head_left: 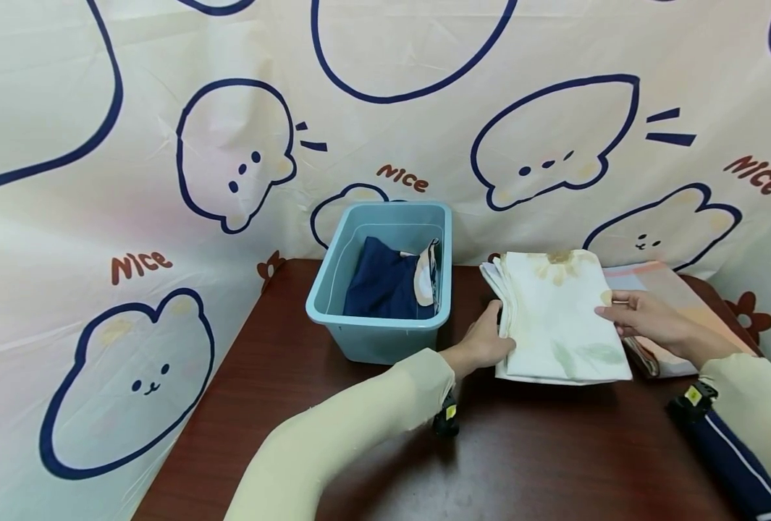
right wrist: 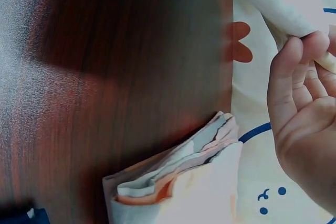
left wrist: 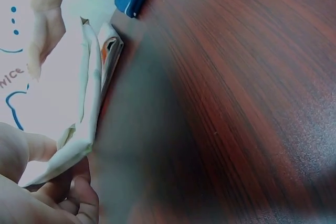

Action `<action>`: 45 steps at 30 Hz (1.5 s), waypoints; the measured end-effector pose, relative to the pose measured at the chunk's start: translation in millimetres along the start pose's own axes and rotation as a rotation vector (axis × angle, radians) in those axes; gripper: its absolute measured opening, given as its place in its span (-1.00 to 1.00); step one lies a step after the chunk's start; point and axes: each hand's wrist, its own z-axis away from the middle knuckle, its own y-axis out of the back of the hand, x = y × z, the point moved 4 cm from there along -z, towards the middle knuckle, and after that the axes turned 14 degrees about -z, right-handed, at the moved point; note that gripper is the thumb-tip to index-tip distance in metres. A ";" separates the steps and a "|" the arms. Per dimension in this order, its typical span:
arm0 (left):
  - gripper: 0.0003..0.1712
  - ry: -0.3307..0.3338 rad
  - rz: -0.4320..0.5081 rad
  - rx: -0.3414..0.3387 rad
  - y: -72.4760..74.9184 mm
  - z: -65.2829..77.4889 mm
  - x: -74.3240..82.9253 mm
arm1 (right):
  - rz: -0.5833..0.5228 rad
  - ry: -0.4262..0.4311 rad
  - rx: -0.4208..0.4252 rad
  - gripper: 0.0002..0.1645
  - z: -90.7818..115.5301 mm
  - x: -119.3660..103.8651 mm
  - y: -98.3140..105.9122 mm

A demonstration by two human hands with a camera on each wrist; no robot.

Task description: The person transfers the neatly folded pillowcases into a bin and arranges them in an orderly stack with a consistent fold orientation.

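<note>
A folded white cloth [head_left: 557,325] with a pale yellow flower and green leaf print is held up between both hands, over the right part of the table. My left hand [head_left: 489,340] grips its left edge; in the left wrist view the thumb is above the folds and the fingers [left wrist: 79,192] curl beneath. On the opposite side my right hand [head_left: 652,325] pinches the edge, thumb against fingertips, as the right wrist view shows. Behind the right hand lies a folded multicoloured cloth [right wrist: 194,182], partly hidden by the white one in the head view.
A light blue bin [head_left: 385,325] stands left of the white cloth, with a folded navy cloth [head_left: 381,282] inside. Near the right forearm lies a navy item with white stripes [head_left: 740,463]. A printed curtain [head_left: 392,130] hangs behind the dark wooden table [head_left: 522,449].
</note>
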 end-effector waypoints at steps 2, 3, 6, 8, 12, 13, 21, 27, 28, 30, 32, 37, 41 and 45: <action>-0.17 -0.008 0.014 -0.006 0.7 1.5 2.0 | 0.012 -0.005 0.006 -0.39 1.9 -1.8 1.6; -0.17 -0.011 0.018 -0.006 1.4 2.5 3.1 | 0.014 -0.007 0.008 -0.34 2.8 -2.5 2.3; -0.17 -0.016 0.013 -0.004 3.5 5.4 5.3 | 0.013 -0.008 0.012 -0.30 6.1 -4.4 3.1; -0.16 -0.021 0.006 -0.009 4.5 7.3 6.2 | 0.006 -0.010 0.011 -0.32 7.5 -4.8 3.2; -0.15 -0.042 0.003 -0.019 6.7 10.2 8.3 | 0.015 0.001 0.012 -0.40 9.8 -7.2 3.8; -0.15 -0.047 0.003 -0.019 7.4 10.7 9.0 | 0.017 0.003 0.012 -0.43 10.1 -8.2 4.0; -0.16 -0.061 0.000 -0.021 18.0 16.0 14.4 | 0.022 -0.010 -0.006 -0.47 12.9 -20.7 3.0; -0.20 -0.092 -0.005 -0.032 30.0 19.7 25.0 | 0.065 0.007 0.016 -0.48 17.8 -32.2 3.6; -0.20 -0.097 -0.003 -0.035 31.5 20.3 26.8 | 0.068 0.011 0.019 -0.50 18.7 -33.2 3.8; -0.20 -0.103 0.001 -0.041 33.9 21.5 29.1 | 0.074 0.012 0.027 -0.50 20.0 -34.8 4.2; -0.21 -0.103 0.005 -0.044 36.1 22.7 30.5 | 0.084 0.016 0.028 -0.47 20.2 -36.2 4.0; -0.23 -0.108 0.015 -0.047 42.9 26.0 32.1 | 0.131 0.086 0.048 -0.48 21.9 -44.9 2.2; -0.22 -0.120 0.022 -0.055 47.8 28.2 33.5 | 0.160 0.161 0.084 -0.63 25.1 -53.5 -1.4; -0.21 -0.129 0.012 -0.056 53.3 29.6 34.2 | 0.158 0.241 0.082 -0.61 28.0 -62.9 -5.6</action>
